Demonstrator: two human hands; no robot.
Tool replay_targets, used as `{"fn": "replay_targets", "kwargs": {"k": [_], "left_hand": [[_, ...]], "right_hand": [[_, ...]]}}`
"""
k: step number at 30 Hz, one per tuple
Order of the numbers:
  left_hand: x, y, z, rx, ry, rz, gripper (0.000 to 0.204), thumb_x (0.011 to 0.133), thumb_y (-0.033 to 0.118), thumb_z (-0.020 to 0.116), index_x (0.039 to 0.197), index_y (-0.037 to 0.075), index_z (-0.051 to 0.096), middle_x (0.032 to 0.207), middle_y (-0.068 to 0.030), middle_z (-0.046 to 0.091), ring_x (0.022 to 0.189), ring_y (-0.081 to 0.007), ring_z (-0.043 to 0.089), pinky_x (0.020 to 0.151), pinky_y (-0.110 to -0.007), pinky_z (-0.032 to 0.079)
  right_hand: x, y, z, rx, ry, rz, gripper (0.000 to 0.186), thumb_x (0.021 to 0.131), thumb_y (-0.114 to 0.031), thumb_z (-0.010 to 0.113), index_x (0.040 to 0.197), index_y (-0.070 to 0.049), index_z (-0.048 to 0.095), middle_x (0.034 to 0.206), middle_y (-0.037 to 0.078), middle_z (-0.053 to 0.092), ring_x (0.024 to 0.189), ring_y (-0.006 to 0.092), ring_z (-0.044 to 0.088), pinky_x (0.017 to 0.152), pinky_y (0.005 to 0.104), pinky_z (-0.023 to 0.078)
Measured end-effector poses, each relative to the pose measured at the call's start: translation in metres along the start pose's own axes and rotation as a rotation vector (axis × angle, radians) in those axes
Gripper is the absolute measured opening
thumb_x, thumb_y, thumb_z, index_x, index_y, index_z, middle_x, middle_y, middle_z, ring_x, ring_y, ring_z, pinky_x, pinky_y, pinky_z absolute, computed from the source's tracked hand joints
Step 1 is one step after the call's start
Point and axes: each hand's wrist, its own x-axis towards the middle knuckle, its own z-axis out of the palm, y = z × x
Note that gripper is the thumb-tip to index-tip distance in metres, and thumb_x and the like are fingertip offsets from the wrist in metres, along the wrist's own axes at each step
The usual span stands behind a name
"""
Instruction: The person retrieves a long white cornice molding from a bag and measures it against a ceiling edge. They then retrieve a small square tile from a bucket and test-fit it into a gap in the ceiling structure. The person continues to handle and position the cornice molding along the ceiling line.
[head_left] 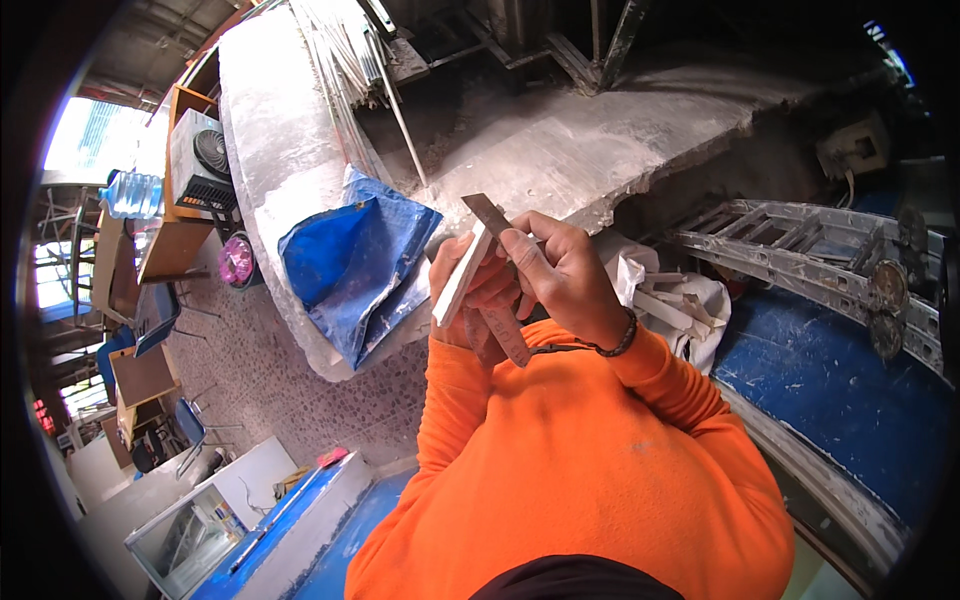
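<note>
In front of my chest, my left hand [446,264] is closed round a narrow white strip [462,279] that stands tilted up. My right hand [568,268] pinches a flat, dull metal blade [486,214] between thumb and fingers. The blade points up and left, just above the strip's top end; whether they touch, I cannot tell. Two flat reddish-brown pieces [508,335] with markings stick out below my hands. Fingers hide how they are held and whether they join the blade.
A blue tarp or bag [345,262] lies on the dusty concrete slab [520,165], near thin rods [338,70]. To the right, a metal ladder [790,232] rests by a blue surface [830,390]; white scraps [675,305] sit nearby. Chairs and a glass-fronted case [190,535] stand left.
</note>
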Motion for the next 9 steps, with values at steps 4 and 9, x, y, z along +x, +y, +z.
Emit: {"fn": "replay_targets", "kwargs": {"k": [4,9], "left_hand": [[-0.01,-0.005,0.021,0.106,0.234,0.135,0.037,0.097,0.035,0.053,0.085,0.0,0.058,0.055,0.0051,0.045,0.04,-0.0032,0.038,0.037,-0.021,0.039],[-0.008,-0.013,0.033,0.129,0.561,0.35,0.033,0.095,0.032,0.059,0.07,0.011,0.054,0.053,0.0077,0.044,0.041,-0.0032,0.039,0.036,-0.018,0.036]], "right_hand": [[-0.003,0.007,0.005,-0.061,-0.003,-0.025,0.023,0.107,-0.02,0.049,0.095,-0.002,0.057,0.058,-0.007,0.047,0.049,-0.0009,0.041,0.042,0.0201,0.043],[-0.009,0.026,0.014,-0.147,-0.076,-0.107,0.018,0.105,-0.019,0.054,0.1,-0.003,0.059,0.082,0.006,0.072,0.052,0.004,0.059,0.048,0.0163,0.046]]}}
